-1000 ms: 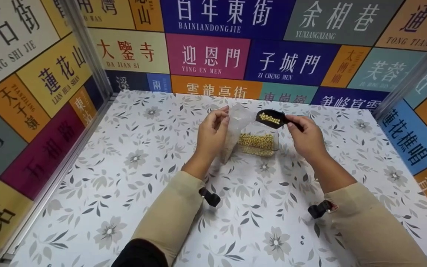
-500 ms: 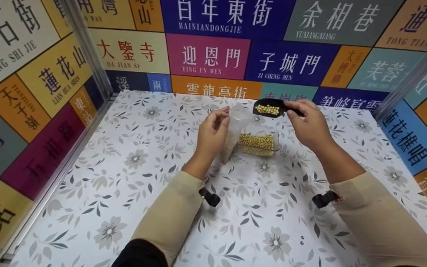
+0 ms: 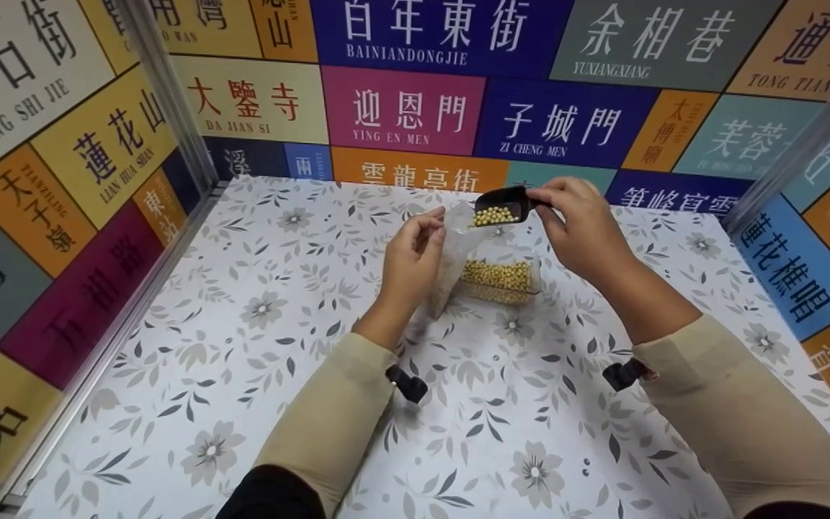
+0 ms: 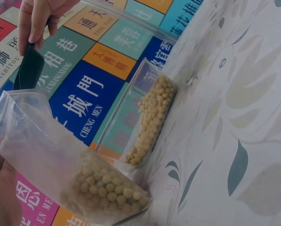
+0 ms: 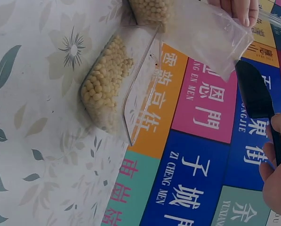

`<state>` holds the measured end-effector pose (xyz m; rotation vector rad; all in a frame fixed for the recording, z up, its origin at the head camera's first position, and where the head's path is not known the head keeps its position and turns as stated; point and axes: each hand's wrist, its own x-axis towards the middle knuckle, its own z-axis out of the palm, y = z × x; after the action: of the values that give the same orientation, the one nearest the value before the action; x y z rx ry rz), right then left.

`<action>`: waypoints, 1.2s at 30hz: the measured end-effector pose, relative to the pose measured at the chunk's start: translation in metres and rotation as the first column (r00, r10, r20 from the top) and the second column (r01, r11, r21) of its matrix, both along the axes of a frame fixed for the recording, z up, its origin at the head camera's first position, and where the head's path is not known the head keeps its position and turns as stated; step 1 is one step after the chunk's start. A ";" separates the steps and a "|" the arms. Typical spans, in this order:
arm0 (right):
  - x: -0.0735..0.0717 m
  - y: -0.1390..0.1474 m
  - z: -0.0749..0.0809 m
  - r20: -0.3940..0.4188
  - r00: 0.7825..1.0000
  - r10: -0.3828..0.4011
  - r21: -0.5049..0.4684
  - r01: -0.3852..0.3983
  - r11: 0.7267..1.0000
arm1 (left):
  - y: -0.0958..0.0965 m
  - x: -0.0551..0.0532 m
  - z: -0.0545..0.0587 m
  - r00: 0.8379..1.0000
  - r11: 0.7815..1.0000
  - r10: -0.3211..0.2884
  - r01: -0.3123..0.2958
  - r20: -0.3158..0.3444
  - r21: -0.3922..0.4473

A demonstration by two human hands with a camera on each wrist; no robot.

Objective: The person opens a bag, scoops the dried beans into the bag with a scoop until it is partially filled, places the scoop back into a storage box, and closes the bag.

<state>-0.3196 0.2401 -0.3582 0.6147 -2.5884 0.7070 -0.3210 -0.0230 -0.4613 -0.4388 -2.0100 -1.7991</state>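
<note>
My left hand (image 3: 415, 252) pinches the upper edge of a clear plastic bag (image 4: 41, 132), which stands on the table with soybeans (image 4: 107, 188) gathered in its bottom. A black scoop (image 3: 505, 202) is held by its handle in my right hand (image 3: 581, 227). Soybeans lie in the scoop's bowl, and its front lip is right at the bag's mouth, as the right wrist view shows from the scoop's underside (image 5: 255, 89). Just right of the bag, a clear rectangular container (image 3: 536, 277) stands on the table, partly filled with soybeans (image 5: 105, 75).
The table has a white cover (image 3: 285, 418) with grey flowers and leaves. Panels with street names (image 3: 400, 108) rise along its back and both sides. Metal corner posts (image 3: 170, 94) join the panels.
My right hand has raised the loaded scoop from above the container, then brought it left to the bag's mouth. My left hand and the bag have stayed in place.
</note>
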 end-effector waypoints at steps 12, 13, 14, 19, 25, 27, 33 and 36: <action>0.000 0.000 0.000 -0.026 1.000 0.016 -0.014 -0.016 1.000 | 0.000 -0.001 0.000 1.000 1.000 0.007 -0.007 -0.016 0.003; 0.000 0.002 -0.001 -0.018 1.000 0.008 -0.020 -0.008 1.000 | 0.000 -0.002 0.000 1.000 1.000 0.010 -0.010 -0.015 0.003; -0.001 0.005 -0.002 -0.009 1.000 0.002 -0.029 -0.002 1.000 | 0.000 -0.002 -0.001 1.000 1.000 0.012 -0.011 -0.013 0.002; -0.002 0.021 -0.009 0.090 0.995 -0.045 -0.098 0.054 0.994 | 0.001 -0.001 0.000 1.000 1.000 0.018 -0.018 -0.010 -0.001; -0.007 0.037 -0.026 0.208 0.971 -0.118 -0.119 0.145 0.982 | 0.001 0.000 0.001 1.000 1.000 0.021 -0.021 -0.010 -0.006; -0.008 0.040 -0.033 0.246 0.960 -0.130 -0.104 0.160 0.982 | 0.001 0.000 0.000 1.000 1.000 0.023 -0.023 -0.005 -0.001; -0.014 0.040 -0.053 0.311 0.938 -0.154 0.004 0.160 0.987 | 0.002 -0.001 0.000 1.000 1.000 0.025 -0.025 -0.002 0.007; -0.015 0.037 -0.060 0.335 0.927 -0.167 0.067 0.153 0.986 | 0.002 -0.001 0.000 1.000 1.000 0.025 -0.025 0.000 0.009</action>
<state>-0.3351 0.2770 -0.4186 0.3059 -2.9339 0.7667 -0.3219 -0.0211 -0.4615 -0.4086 -1.9981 -1.7924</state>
